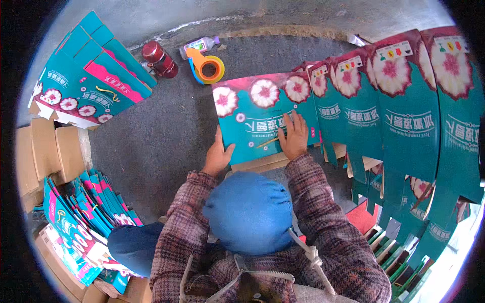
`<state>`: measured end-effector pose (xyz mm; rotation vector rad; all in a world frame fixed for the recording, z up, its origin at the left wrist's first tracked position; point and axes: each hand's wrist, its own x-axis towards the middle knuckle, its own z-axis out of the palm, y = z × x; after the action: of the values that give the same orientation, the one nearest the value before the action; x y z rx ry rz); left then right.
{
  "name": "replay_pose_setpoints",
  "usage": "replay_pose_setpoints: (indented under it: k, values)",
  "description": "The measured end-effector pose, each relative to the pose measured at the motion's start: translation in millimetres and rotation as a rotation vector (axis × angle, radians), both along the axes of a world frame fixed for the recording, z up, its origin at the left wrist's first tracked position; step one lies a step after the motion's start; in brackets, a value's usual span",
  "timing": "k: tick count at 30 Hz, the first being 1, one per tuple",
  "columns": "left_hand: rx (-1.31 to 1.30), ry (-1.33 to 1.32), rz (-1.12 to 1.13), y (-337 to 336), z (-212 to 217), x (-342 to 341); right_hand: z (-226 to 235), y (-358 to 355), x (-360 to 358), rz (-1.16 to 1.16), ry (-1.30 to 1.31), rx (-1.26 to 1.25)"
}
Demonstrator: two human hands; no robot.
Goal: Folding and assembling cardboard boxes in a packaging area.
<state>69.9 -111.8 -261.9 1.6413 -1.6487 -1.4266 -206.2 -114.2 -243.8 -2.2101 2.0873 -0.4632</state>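
In front of me lies a teal and maroon carton printed with white round fruit slices. My left hand grips its left edge, thumb at the top surface and fingers along the side, partly hidden. My right hand rests palm down on the printed face, right of the middle, with its fingers spread. Bare brown cardboard shows along the carton's near side. Its right end adjoins a row of similar teal cartons, which stand tilted against each other.
Flattened teal cartons lean at the far left, above brown cardboard. More folded cartons are stacked at the near left. Beyond the carton sit tape rolls, a red flask and a plastic bottle. Rounded blue cloth covers my lap area.
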Motion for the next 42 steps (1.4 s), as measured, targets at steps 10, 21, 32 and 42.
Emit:
replay_pose_setpoints:
  k: [10, 21, 32, 42]
  values:
    - [0.026, 0.326, -0.114, -2.3, -44.0, -80.9, -20.7, -5.5, -83.6, -0.083, 0.064, 0.044]
    - [0.678, 0.805, -0.257, -23.3, -15.6, -112.2, -27.8, -4.8, -167.1, -0.171, 0.097, 0.115]
    - [0.425, 0.588, 0.317, 59.2, 104.2, 83.4, -63.9, -13.6, -171.0, 0.062, -0.065, 0.11]
    - [-0.502, 0.216, 1.139, 280.0, 303.8, 286.8, 202.9, 6.5, 119.5, 0.419, -0.832, 0.457]
